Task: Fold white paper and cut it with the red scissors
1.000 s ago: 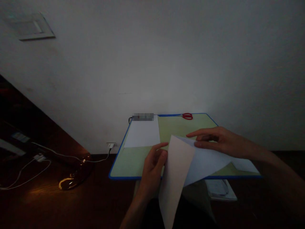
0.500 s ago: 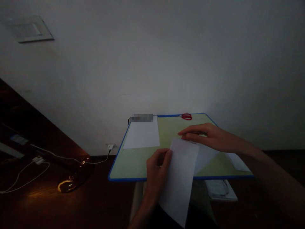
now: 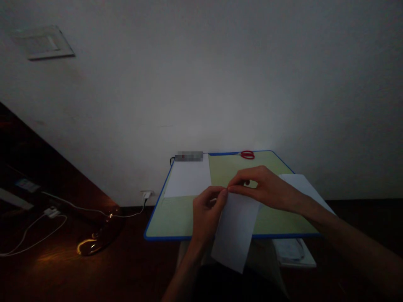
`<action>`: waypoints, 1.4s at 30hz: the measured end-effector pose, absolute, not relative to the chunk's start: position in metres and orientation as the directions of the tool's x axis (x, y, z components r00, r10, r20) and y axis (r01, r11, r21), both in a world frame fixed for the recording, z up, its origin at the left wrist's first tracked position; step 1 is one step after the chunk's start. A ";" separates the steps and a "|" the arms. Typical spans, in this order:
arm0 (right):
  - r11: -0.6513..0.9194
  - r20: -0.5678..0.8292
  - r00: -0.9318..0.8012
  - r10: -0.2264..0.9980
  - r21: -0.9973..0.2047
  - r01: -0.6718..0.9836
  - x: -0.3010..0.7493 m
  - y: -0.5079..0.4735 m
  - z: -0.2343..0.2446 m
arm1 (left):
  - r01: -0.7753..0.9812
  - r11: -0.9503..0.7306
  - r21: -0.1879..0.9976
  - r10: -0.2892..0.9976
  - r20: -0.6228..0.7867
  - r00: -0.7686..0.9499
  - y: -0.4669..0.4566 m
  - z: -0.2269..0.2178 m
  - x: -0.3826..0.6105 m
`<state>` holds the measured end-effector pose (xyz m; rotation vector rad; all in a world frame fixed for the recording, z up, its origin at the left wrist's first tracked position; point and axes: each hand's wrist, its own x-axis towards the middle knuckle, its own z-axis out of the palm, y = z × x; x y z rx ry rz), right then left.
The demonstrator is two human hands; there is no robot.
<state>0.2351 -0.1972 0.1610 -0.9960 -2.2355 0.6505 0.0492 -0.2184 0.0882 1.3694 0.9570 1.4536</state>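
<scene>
A white sheet of paper (image 3: 236,228) lies partly on the green board with a blue rim (image 3: 176,218) and hangs over its near edge. My left hand (image 3: 206,212) pinches the sheet's upper left corner. My right hand (image 3: 267,188) pinches the same top edge just beside it, fingertips nearly touching. Another part of white paper (image 3: 302,186) shows behind my right wrist at the board's right side.
A second white sheet (image 3: 189,178) rests at the board's far left. Red scissors (image 3: 247,154) lie at its far edge by the wall. A lit lamp base (image 3: 94,243) and white cables (image 3: 47,214) sit on the dark surface to the left.
The sheet has been folded down flatter onto the board. My right hand moved left to meet my left hand at the sheet's top edge.
</scene>
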 end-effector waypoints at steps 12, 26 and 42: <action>0.703 0.477 -0.517 0.711 -0.496 0.509 0.226 -0.205 0.158 | -0.090 -0.267 0.959 0.964 0.267 -0.014 -0.226 0.092 0.051; 0.700 0.531 -0.457 0.714 -0.541 0.466 0.236 -0.203 0.172 | 0.016 -0.276 0.961 0.961 0.276 -0.021 -0.243 0.071 0.045; 0.611 0.557 -0.293 0.777 -0.557 0.563 0.253 -0.200 0.200 | 0.230 -0.339 0.912 0.933 0.357 -0.039 -0.257 0.064 0.035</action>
